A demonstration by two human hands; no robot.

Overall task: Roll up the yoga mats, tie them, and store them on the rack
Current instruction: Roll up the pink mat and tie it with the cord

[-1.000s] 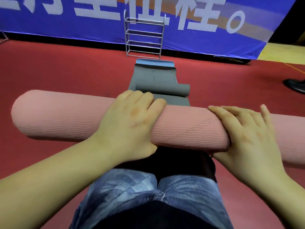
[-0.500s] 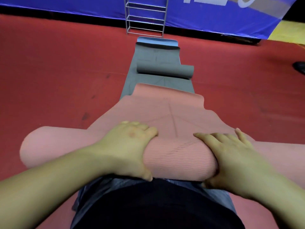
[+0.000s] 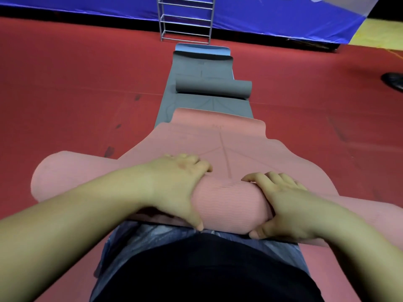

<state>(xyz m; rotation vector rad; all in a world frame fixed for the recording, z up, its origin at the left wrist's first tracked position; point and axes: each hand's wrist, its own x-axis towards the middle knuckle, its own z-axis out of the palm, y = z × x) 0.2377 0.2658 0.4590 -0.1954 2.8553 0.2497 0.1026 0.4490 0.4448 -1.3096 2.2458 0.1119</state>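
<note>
Pink mat (image 3: 226,201) has unrolled further forward; both hands still grip the roll.

Pink yoga mat (image 3: 220,144) seen as matt foam, finely ribbed on the rolled part, faint lines printed on the flat part, grey yoga mat (image 3: 209,101) matt and smooth, rack (image 3: 185,18) of shiny metal tubing, red floor (image 3: 76,83) matt and scuffed, banner (image 3: 283,16) of glossy blue sheet.

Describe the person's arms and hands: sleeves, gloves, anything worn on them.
Both forearms are bare as far as the frame shows; no sleeve is visible. The left hand and right hand wear no gloves, and no rings, watch or wristband can be seen.
</note>
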